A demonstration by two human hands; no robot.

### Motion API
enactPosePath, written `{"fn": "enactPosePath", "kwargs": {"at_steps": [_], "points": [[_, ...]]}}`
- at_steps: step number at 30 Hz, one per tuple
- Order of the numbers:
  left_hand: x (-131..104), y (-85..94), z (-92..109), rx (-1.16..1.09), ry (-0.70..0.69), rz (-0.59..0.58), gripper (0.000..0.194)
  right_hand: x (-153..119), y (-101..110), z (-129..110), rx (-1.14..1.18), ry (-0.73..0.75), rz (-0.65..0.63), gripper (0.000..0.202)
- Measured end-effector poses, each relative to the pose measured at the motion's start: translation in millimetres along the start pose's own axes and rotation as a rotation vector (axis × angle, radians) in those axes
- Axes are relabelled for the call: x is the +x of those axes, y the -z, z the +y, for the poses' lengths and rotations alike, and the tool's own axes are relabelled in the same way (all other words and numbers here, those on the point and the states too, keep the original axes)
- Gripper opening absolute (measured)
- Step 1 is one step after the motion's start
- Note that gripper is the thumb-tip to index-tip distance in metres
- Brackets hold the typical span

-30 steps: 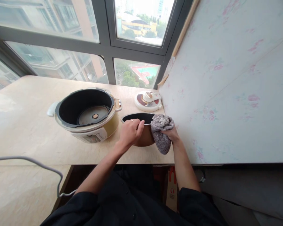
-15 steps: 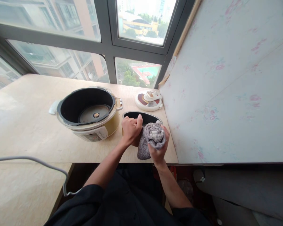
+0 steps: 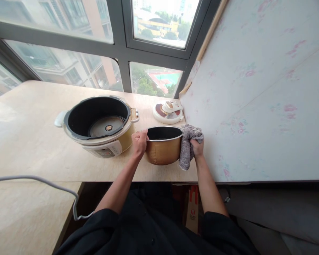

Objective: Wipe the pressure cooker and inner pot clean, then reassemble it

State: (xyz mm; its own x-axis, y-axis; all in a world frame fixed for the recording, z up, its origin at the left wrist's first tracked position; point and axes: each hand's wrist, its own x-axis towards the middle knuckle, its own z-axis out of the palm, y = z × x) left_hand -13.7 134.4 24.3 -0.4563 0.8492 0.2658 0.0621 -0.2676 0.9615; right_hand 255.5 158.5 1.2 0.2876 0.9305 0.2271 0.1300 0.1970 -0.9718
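Observation:
My left hand [image 3: 139, 143] is closed on the left rim of a golden-brown inner pot [image 3: 163, 152] with a dark inside. On the pot's right side, my right hand [image 3: 198, 146] grips a grey mottled cloth [image 3: 186, 148], which lies against the rim and hangs down outside the wall. Left of the pot stands the cooker body [image 3: 126, 140], open at the top, with a dark cavity and a round metal plate at its bottom. Behind the pot rests the white and brown lid [image 3: 168, 112].
The pale wooden counter [image 3: 29, 141] runs along a grey-framed window [image 3: 154, 56]. A flowered wall panel [image 3: 255, 106] rises on the right. A grey cable [image 3: 42, 180] crosses the lower left. Below the counter, a paper bag [image 3: 192, 214] shows.
My right hand has moved right with the cloth, from in front of the pot to its right side. My left hand has shifted slightly left onto the rim, and the pot's front is uncovered.

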Motion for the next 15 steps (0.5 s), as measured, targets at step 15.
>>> {"fn": "enactPosePath", "kwargs": {"at_steps": [15], "points": [[13.8, 6.1, -25.6, -0.122, 0.071, -0.091, 0.059, -6.0, 1.4, 11.5, 0.197, -0.070, -0.214, 0.055]]}}
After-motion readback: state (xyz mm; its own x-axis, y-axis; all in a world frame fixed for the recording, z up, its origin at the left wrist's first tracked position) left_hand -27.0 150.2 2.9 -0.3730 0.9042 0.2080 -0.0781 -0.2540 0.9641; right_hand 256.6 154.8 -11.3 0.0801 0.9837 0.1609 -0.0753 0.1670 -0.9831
